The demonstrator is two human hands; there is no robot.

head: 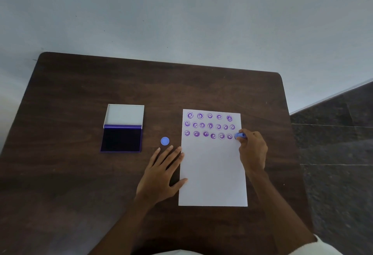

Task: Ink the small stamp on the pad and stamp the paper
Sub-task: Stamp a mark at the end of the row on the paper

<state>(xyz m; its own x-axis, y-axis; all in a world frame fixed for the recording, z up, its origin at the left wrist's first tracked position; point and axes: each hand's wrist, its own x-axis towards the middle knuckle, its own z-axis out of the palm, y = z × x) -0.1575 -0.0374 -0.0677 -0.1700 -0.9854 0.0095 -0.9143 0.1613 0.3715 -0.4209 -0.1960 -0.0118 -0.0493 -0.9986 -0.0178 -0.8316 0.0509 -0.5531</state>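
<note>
A white sheet of paper (213,170) lies on the dark wooden table (80,174), with three rows of purple smiley prints across its top. My right hand (252,149) holds the small blue stamp (240,135) against the paper at the right end of the third row. My left hand (161,172) rests flat with spread fingers on the table, its thumb touching the paper's left edge. The ink pad (121,139) sits open to the left, its white lid (125,114) folded back.
A small round blue cap (165,141) lies on the table between the ink pad and the paper, just above my left fingertips. A pale wall stands behind the table. Dark stone floor (335,153) shows past the table's right edge.
</note>
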